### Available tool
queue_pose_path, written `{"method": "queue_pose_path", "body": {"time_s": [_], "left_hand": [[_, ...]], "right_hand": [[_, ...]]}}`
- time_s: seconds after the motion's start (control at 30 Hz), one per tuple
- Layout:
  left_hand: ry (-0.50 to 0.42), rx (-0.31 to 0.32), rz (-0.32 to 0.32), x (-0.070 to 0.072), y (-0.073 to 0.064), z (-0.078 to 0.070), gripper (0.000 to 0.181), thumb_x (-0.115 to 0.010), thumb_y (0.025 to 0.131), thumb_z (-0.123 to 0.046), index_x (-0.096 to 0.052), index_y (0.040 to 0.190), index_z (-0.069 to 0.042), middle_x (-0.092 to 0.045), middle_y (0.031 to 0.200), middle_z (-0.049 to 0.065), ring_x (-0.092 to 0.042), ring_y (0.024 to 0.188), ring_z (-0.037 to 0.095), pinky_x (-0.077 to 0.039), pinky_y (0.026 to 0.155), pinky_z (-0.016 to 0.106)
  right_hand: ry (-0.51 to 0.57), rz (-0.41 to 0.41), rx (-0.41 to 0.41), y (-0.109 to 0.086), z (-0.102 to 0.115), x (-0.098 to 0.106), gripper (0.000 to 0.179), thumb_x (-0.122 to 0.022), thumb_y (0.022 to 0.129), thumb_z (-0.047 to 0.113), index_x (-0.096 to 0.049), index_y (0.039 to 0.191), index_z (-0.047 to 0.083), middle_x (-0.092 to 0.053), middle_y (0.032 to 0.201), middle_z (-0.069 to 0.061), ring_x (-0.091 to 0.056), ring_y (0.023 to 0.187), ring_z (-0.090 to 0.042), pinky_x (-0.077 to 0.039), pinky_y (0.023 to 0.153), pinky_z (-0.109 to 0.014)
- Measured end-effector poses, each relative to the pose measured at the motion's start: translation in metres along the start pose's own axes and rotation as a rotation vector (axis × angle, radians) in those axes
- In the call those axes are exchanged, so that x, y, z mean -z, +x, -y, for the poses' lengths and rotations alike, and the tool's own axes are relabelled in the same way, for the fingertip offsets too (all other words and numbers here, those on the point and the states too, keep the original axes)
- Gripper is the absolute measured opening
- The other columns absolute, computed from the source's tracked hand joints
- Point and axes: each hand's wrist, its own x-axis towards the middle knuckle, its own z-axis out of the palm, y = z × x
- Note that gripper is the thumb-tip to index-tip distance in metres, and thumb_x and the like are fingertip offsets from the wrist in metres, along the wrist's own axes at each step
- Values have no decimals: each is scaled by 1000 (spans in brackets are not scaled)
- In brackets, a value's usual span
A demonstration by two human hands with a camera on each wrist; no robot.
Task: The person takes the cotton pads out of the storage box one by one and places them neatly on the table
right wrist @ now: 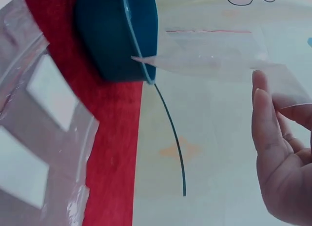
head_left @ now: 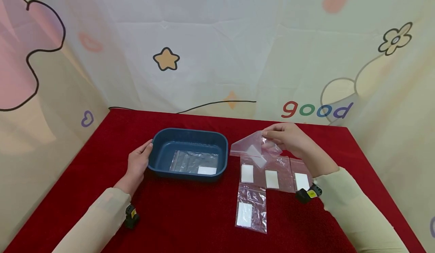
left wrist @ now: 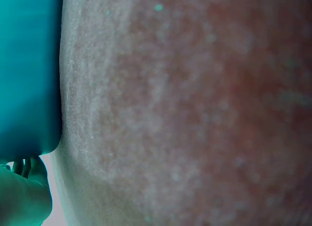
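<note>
My left hand [head_left: 137,164] holds the left rim of a dark blue plastic basin [head_left: 186,174], thumb over the edge. Inside the basin lies a clear zip bag [head_left: 190,161] with a white label. My right hand [head_left: 289,136] pinches another clear zip bag [head_left: 247,144] between thumb and fingers, raised to the right of the basin; a white label [head_left: 257,156] shows at its lower part. The right wrist view has this bag stretching from the fingertips [right wrist: 262,96] toward the basin's rim. Under and in front of the right hand lie several more labelled zip bags [head_left: 283,170].
A red cloth [head_left: 176,215] covers the table. One labelled bag [head_left: 258,211] lies closest to me, below the others. Behind the table hangs a pale printed curtain [head_left: 217,49], which also runs along both sides.
</note>
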Motion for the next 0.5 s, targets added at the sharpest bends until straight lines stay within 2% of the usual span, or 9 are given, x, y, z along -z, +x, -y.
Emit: {"method": "queue_pose_path", "body": {"time_s": [0.23, 0.5], "left_hand": [[1, -2, 0, 0, 0, 1, 49, -46, 110, -26, -43, 155, -7, -40, 164, 14, -37, 153, 29, -36, 124, 44], [-7, 7, -1, 0, 0, 0, 49, -46, 110, -27, -43, 155, -8, -39, 164, 13, -36, 154, 29, -36, 125, 44]], "right_hand": [[-57, -24, -12, -23, -20, 7, 32, -65, 101, 27, -70, 116, -1, -71, 88, 11, -66, 88, -12, -60, 79, -26], [-183, -48, -27, -46, -36, 18, 33, -64, 102, 25, -67, 117, -4, -67, 88, 4, -57, 86, -16, -58, 70, -25]]}}
